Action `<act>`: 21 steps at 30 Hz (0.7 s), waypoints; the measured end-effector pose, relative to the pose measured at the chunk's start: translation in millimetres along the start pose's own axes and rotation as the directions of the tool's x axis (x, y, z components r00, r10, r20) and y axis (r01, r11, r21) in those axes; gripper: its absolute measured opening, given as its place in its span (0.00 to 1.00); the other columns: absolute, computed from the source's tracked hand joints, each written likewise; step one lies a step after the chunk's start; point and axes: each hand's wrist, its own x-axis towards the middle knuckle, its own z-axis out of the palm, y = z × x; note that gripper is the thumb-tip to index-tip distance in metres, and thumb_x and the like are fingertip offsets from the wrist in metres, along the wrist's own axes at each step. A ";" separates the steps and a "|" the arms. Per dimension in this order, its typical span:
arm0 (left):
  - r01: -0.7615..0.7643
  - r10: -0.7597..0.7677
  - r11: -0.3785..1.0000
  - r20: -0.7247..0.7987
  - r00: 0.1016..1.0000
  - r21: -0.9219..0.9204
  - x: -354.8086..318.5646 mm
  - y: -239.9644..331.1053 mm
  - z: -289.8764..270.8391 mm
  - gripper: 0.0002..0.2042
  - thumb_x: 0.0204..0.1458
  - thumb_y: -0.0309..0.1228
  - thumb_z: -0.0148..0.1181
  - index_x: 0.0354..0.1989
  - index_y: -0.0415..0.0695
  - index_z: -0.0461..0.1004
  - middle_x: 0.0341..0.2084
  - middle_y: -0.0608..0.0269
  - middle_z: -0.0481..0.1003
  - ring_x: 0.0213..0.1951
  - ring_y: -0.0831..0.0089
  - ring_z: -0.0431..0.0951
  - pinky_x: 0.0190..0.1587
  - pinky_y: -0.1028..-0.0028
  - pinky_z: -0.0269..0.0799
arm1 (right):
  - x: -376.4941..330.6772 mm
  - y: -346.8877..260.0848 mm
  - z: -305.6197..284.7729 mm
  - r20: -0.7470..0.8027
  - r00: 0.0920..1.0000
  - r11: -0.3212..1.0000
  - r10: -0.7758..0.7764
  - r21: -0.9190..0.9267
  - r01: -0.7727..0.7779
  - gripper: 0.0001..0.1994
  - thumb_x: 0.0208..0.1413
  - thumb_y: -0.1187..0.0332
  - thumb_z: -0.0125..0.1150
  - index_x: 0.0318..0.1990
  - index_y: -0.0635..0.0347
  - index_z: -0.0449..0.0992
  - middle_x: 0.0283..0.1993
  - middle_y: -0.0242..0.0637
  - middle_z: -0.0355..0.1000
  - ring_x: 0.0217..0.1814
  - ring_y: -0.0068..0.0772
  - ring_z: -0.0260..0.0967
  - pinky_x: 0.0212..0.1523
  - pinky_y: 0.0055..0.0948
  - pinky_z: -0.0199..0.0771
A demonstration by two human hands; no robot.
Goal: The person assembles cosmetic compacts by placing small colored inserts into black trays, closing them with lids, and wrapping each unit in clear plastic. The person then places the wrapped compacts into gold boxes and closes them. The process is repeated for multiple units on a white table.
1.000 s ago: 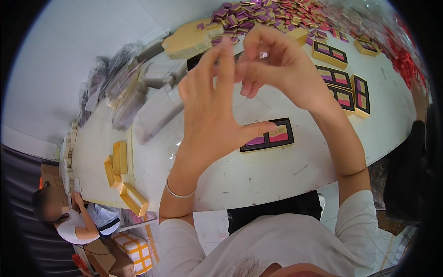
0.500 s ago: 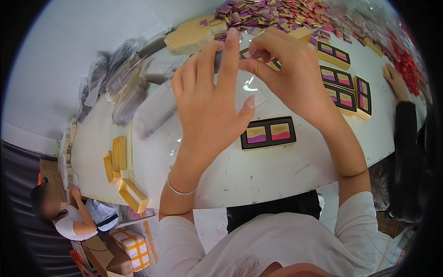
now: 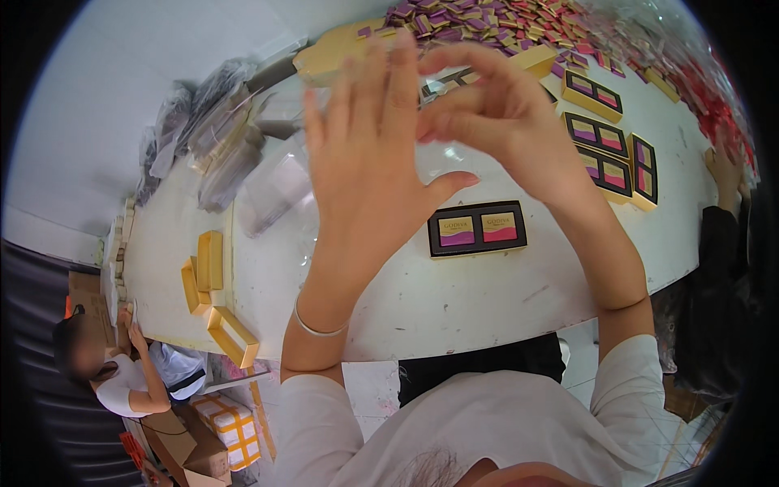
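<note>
My left hand (image 3: 361,166) is held palm down above the table, fingers stretched out and thumb apart, somewhat smeared by motion. Beside it, my right hand (image 3: 507,126) has its thumb and fingers pinched together on a thin piece of clear plastic (image 3: 449,152); its outline is hard to make out against the white table, and part lies behind the left hand. Below both hands sits a gold chocolate box (image 3: 477,230) with a black insert. Two small wrapped pieces lie in it, one with a purple band and one with a pink band.
More filled boxes (image 3: 596,134) stand at the right on the white table (image 3: 389,321). Empty gold box parts (image 3: 231,334) lie left. Clear plastic packs (image 3: 276,183) sit at the far left, and a heap of wrapped pieces (image 3: 487,24) at the back. Co-workers are at both sides.
My left hand has swung slightly up, its thumb spreading further right. My right fingers have drawn close beside it. The co-worker's hand at the right has moved toward the red material.
</note>
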 end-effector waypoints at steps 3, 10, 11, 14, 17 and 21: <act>0.068 -0.069 0.987 0.002 0.998 0.149 -1.6 0.4 -9.0 0.47 0.25 0.34 0.73 0.62 0.42 0.57 0.51 0.53 0.64 0.52 0.55 0.65 0.54 0.55 0.59 | 0.5 -11.8 -7.1 -0.048 0.999 1.000 0.004 -0.006 -0.005 0.17 0.50 0.77 0.56 0.48 0.68 0.64 0.32 0.42 0.77 0.35 0.24 0.74 0.40 0.22 0.72; 0.122 -0.122 0.992 0.018 0.992 0.031 -8.7 -11.3 6.3 0.40 0.28 0.38 0.74 0.54 0.42 0.63 0.39 0.60 0.73 0.42 0.65 0.74 0.42 0.68 0.70 | -1.7 -13.7 -8.8 0.054 0.996 0.978 -0.074 -0.191 0.083 0.06 0.50 0.77 0.57 0.36 0.68 0.71 0.31 0.38 0.76 0.35 0.22 0.74 0.39 0.21 0.72; 0.152 -0.152 0.988 0.011 0.988 -0.009 -8.6 -11.6 6.8 0.38 0.26 0.37 0.74 0.52 0.42 0.65 0.36 0.60 0.74 0.39 0.65 0.75 0.38 0.68 0.70 | -2.2 -13.0 -7.9 0.098 0.985 0.949 -0.141 -0.270 0.163 0.04 0.50 0.78 0.57 0.34 0.67 0.72 0.30 0.37 0.75 0.35 0.22 0.74 0.39 0.21 0.72; 0.159 -0.160 0.980 0.001 0.987 -0.117 -6.8 -8.0 7.2 0.36 0.25 0.38 0.75 0.48 0.44 0.68 0.30 0.62 0.75 0.32 0.66 0.77 0.32 0.70 0.72 | -0.4 -18.8 -18.9 0.181 0.980 0.919 -0.088 -0.364 0.150 0.06 0.51 0.79 0.58 0.37 0.67 0.73 0.37 0.35 0.74 0.37 0.25 0.75 0.40 0.21 0.72; 0.133 -0.140 0.973 -0.021 0.990 -0.189 -5.9 -6.5 9.2 0.34 0.26 0.40 0.75 0.47 0.45 0.69 0.29 0.64 0.76 0.30 0.67 0.77 0.30 0.72 0.72 | 0.1 -19.0 -22.6 0.157 0.987 0.943 -0.020 -0.326 0.071 0.07 0.50 0.77 0.61 0.37 0.68 0.73 0.37 0.36 0.74 0.35 0.26 0.74 0.38 0.21 0.72; 0.274 -0.267 0.943 0.063 0.962 -0.189 -2.7 -8.0 2.0 0.33 0.30 0.40 0.75 0.47 0.40 0.68 0.31 0.65 0.75 0.31 0.74 0.75 0.34 0.75 0.72 | 1.3 -12.4 -13.8 0.187 0.800 0.500 -0.570 -0.694 0.518 0.14 0.45 0.74 0.67 0.40 0.66 0.73 0.36 0.38 0.71 0.40 0.30 0.70 0.43 0.28 0.70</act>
